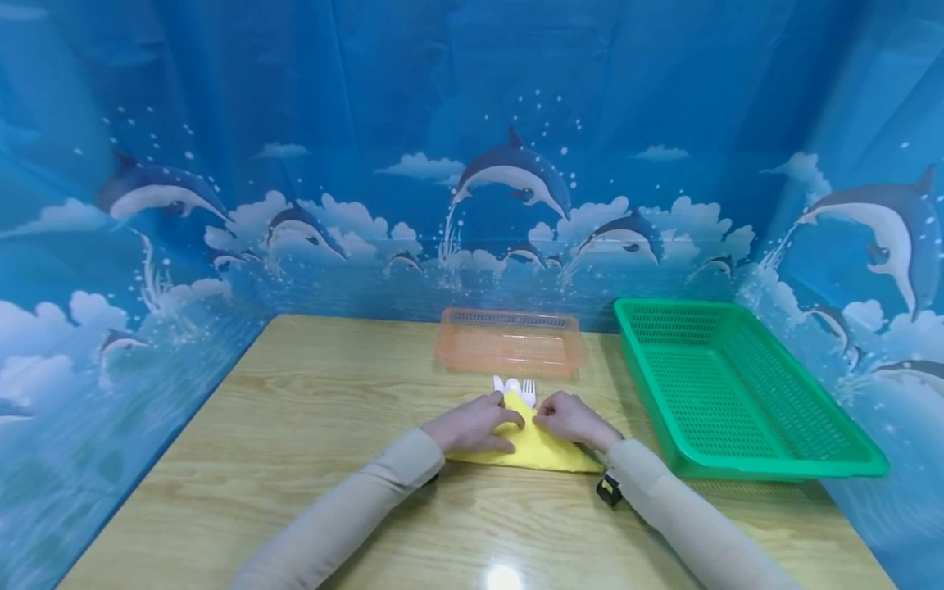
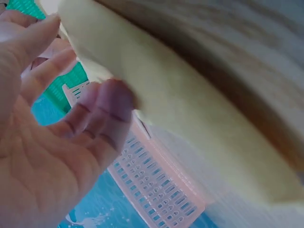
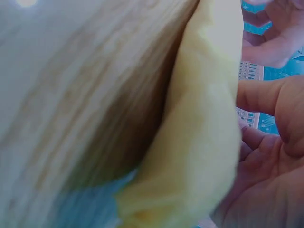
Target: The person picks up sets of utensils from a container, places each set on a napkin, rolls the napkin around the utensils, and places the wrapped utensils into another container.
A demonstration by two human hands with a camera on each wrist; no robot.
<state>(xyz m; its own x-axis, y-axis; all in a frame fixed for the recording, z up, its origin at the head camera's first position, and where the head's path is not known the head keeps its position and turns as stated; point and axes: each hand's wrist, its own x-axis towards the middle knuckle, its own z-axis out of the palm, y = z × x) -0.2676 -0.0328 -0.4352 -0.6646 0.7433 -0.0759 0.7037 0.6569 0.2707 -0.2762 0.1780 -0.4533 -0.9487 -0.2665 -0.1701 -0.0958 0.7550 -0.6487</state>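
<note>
A yellow cloth napkin (image 1: 542, 451) lies folded on the table, its upper part narrowing to a point over white cutlery. Past that point stick out a knife (image 1: 497, 383), a spoon (image 1: 512, 384) and a fork (image 1: 528, 392); the napkin hides their lower parts. My left hand (image 1: 478, 424) rests on the napkin's left side, fingers spread and loosely bent. In the left wrist view, its fingertips (image 2: 116, 97) touch the cloth edge. With curled fingers, my right hand (image 1: 574, 419) pinches the napkin's right edge near the fork; the cloth partly hides its fingertips in the right wrist view.
Behind the cutlery stands a pink slotted basket (image 1: 457, 358). A larger green basket (image 1: 767, 467) is on the right, close beside my right forearm. Blue dolphin-print curtains (image 1: 354, 98) border the wooden table (image 1: 310, 393) at the back and sides.
</note>
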